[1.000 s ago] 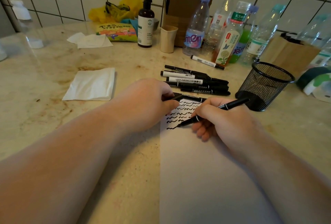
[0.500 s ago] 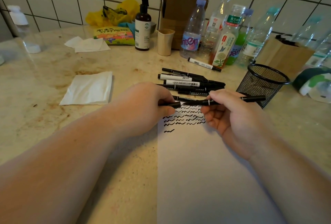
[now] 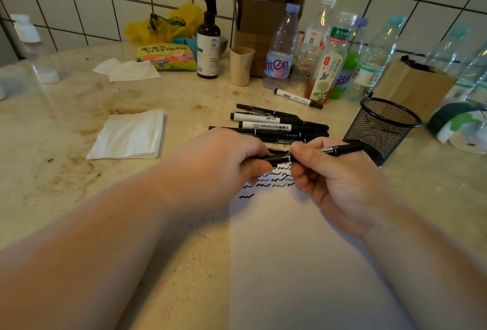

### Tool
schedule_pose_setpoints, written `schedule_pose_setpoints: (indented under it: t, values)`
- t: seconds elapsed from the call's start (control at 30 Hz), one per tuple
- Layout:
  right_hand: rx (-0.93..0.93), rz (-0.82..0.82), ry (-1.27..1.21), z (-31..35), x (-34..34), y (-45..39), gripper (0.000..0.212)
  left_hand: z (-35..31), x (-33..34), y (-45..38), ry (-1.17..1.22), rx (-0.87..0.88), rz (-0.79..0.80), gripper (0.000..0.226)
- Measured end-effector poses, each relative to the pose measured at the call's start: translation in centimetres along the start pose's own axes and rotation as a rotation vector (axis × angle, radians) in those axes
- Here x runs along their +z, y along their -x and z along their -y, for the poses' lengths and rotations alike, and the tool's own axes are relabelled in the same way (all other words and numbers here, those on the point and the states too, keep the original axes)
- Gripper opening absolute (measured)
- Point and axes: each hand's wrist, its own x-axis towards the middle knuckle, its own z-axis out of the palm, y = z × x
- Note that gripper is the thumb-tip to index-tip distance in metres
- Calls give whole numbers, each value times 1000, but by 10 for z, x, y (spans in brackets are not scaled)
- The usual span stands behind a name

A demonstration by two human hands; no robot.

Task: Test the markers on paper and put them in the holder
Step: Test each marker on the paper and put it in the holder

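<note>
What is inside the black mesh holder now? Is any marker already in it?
Through the mesh holder wall and open rim no marker shows; it looks empty. Its very bottom is hard to see. The marker just tested is in both hands, left hand and right hand.

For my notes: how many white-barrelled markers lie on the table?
3: one alone by the bottles, two in the marker pile. Others may be hidden beneath the black ones.

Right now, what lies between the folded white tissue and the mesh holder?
In the head view, the pile of markers lies between the folded white tissue and the mesh holder, with bare countertop either side.
</note>
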Motion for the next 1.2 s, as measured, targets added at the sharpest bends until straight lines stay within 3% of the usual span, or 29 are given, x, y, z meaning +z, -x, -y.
schedule_pose_setpoints:
  t: [0.2, 0.4, 0.5, 0.57, 0.67, 0.73, 0.93, 1.1, 1.2]
  values:
    - [-59, 44, 25, 2, 0, 1, 10, -3, 0, 2, 83, 1, 7, 29]
    - [-96, 19, 105, 4, -4, 1, 10, -5, -1, -3, 120, -23, 31, 21]
    - [-205, -117, 140, 9, -8, 0, 23, -2, -1, -4, 97, -68, -2, 13]
    - [-333, -253, 143, 14, -15, -3, 10, 7, 0, -1, 74, -115, -42, 19]
    - [-541, -509, 217, 23, -30, -6, 17, 16, 1, 6, 18, -187, -59, 13]
    - [-608, -648, 254, 25, -39, -10, 10, 18, 4, 9, -25, -209, -38, 15]
    - [-502, -896, 506, 41, -73, -20, 25, 11, 1, 3, -105, -182, -60, 16]
    - [-374, -872, 661, 36, -79, -29, 30, 13, 1, 2, -101, -180, -69, 15]
    - [-408, -868, 556, 37, -78, -26, 27, 12, 4, 0, -78, -166, -65, 15]
